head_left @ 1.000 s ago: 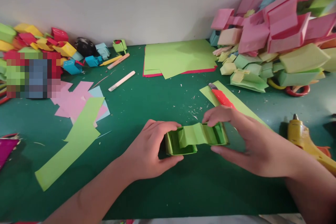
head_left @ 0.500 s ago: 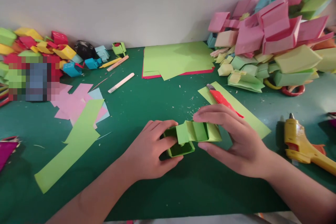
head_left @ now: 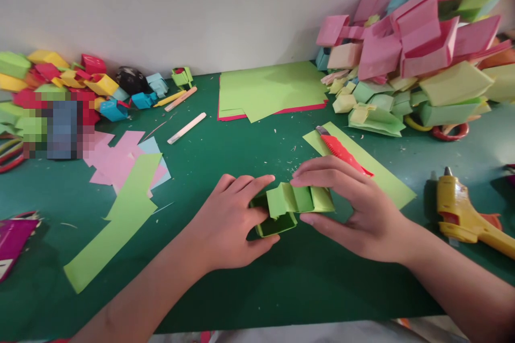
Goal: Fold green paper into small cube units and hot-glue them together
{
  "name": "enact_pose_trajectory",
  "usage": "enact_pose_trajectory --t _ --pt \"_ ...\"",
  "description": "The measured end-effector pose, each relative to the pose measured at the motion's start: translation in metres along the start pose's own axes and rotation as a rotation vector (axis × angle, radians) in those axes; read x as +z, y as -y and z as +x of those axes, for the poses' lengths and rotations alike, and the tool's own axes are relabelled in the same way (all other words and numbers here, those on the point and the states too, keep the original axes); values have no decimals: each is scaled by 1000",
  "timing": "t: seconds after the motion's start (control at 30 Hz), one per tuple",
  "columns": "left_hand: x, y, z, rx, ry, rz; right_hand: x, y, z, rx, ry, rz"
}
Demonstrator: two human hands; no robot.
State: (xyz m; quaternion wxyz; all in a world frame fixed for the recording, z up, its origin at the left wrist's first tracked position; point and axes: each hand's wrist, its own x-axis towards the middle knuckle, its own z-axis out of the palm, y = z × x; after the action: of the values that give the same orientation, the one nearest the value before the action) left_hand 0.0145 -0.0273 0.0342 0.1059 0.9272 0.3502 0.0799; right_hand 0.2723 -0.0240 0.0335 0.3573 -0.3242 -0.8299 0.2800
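A folded green paper piece (head_left: 285,201), made of small open box shapes and a bent strip, is between my two hands near the middle of the table. My left hand (head_left: 237,220) grips its left end, with a finger inside the box part and the thumb along the near side. On the right, my right hand (head_left: 350,206) holds the other end between the thumb below and the fingers above. Just beyond my right hand, a red cutter (head_left: 346,155) with a metal tip lies on a light green sheet (head_left: 388,185).
Green and red sheets (head_left: 265,91) lie at the back. Folded paper is piled at the left (head_left: 100,83) and right (head_left: 422,37). A yellow glue gun (head_left: 454,209) rests at the right, pink scraps (head_left: 116,158) and a green cutout (head_left: 116,225) at the left.
The view has shifted slightly, so the things at the left sit a little further right. Both hands keep hold of the green piece; my left index finger looks straighter.
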Motion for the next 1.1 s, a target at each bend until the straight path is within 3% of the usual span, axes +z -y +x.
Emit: enact_pose_trajectory --t 0.23,0.7,1.1 --pt "1 5 3 40 -20 -2 -2 -3 -1 14 11 -6" --pt "0 3 3 -23 13 58 -3 -6 -1 28 30 -12" --pt "4 4 7 -34 -6 -42 -3 -7 -1 52 31 -14"
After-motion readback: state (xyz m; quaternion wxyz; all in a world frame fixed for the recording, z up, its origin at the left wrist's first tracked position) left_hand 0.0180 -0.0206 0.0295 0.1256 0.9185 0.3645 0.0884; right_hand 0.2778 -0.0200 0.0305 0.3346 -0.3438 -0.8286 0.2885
